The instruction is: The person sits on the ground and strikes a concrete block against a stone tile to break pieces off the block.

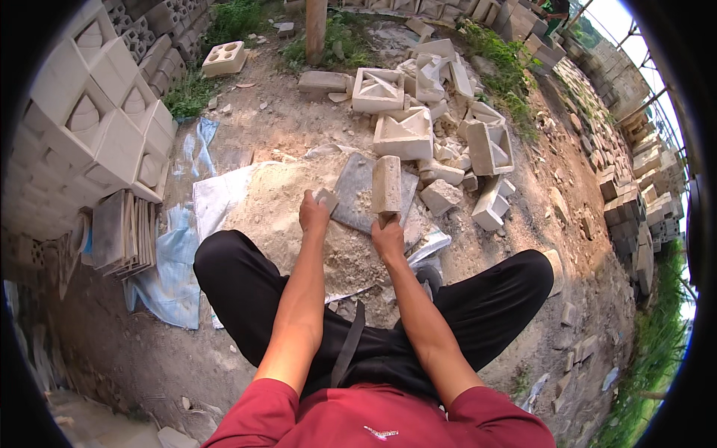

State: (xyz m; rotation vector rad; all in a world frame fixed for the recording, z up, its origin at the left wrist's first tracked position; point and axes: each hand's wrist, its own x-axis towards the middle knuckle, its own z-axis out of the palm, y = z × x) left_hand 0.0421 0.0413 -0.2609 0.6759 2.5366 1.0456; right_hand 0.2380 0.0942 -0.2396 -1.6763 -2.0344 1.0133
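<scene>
My left hand point(313, 213) is closed round a pale, flat-sided chunk of block point(326, 198), above the left edge of a dark grey slab point(353, 188). My right hand point(388, 239) grips the short handle of a mallet-like tool, whose long, dusty, rectangular head point(387, 181) stands out over the slab's right part. Crumbs lie on the slab. Around and under it spreads a heap of pale, sandy rubble point(276, 205), with a white sheet point(211, 201) showing at its left side.
Broken, hollow-faced blocks point(403, 133) pile up beyond the slab. Stacked pale blocks point(97, 112) and thin boards point(123, 231) stand at the left. A post point(316, 33) rises at the far side. Blue sheeting point(175, 276) lies left of my knee; more block rows point(631, 201) line the right.
</scene>
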